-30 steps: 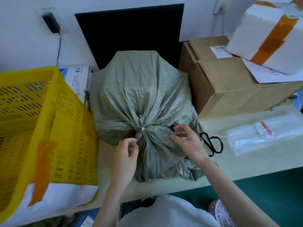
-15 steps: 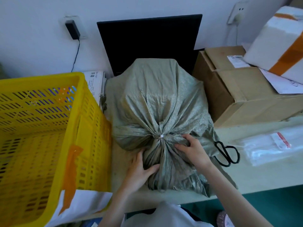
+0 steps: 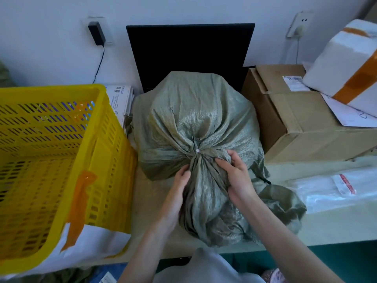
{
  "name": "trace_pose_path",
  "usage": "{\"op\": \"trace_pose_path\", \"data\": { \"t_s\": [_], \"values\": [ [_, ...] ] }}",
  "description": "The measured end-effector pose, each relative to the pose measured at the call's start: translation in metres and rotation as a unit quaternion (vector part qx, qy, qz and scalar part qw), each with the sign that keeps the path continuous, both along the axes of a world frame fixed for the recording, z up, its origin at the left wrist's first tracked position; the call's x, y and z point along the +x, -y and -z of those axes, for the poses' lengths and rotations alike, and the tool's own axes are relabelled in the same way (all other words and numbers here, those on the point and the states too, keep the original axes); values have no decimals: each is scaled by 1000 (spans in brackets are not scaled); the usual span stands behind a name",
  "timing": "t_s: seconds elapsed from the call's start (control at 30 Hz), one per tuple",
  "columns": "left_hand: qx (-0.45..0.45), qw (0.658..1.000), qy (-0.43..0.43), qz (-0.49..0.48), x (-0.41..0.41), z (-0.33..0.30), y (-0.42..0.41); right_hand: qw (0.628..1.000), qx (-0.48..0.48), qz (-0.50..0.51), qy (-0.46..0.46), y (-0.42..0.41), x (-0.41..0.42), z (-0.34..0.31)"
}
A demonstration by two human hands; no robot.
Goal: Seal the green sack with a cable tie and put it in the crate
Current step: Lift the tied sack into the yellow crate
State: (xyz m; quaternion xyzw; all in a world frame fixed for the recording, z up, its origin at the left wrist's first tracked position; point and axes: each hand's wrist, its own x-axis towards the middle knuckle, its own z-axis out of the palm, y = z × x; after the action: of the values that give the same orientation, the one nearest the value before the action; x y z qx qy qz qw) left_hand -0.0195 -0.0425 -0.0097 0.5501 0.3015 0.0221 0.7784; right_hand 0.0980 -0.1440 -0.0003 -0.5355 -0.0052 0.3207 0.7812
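Observation:
The green woven sack (image 3: 189, 121) lies on the table in the middle, its neck gathered toward me. A white cable tie (image 3: 197, 151) cinches the neck, only its small head showing. My left hand (image 3: 177, 193) grips the bunched neck fabric from the left, just below the tie. On the right side of the neck, my right hand (image 3: 234, 174) clutches the fabric. The yellow slotted crate (image 3: 110, 152) stands to the left of the sack, open and with nothing seen inside.
A black panel (image 3: 189, 54) leans on the wall behind the sack. A brown cardboard box (image 3: 302, 123) with a white taped box (image 3: 346, 64) on it stands at right. A clear plastic bag (image 3: 330, 188) lies on the table at right. Papers (image 3: 120, 101) sit behind the crate.
Both hands have closed onto the sack's neck, from fingers at the tie to a full grip. The loose end now spreads right over the black scissors. The view has shifted left and closer.

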Motion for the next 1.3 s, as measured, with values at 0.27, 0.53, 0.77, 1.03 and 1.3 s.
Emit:
{"op": "trace_pose_path", "data": {
  "t_s": [0.27,0.53,0.77,1.03,1.3],
  "values": [
    [195,975,-65,87,19,5,6,996,59,-16,-72,-1,3,1],
    [498,858,-97,80,23,-9,-14,962,-143,-82,217,15,29,-10],
    [768,626,-83,110,19,-9,-39,642,-520,-128,548,19,57,28],
    [732,646,-186,108,31,10,-61,703,-540,-111,449,18,87,41],
    [738,660,-141,25,46,-1,-72,784,-412,-18,464,16,98,29]
  ]
}}
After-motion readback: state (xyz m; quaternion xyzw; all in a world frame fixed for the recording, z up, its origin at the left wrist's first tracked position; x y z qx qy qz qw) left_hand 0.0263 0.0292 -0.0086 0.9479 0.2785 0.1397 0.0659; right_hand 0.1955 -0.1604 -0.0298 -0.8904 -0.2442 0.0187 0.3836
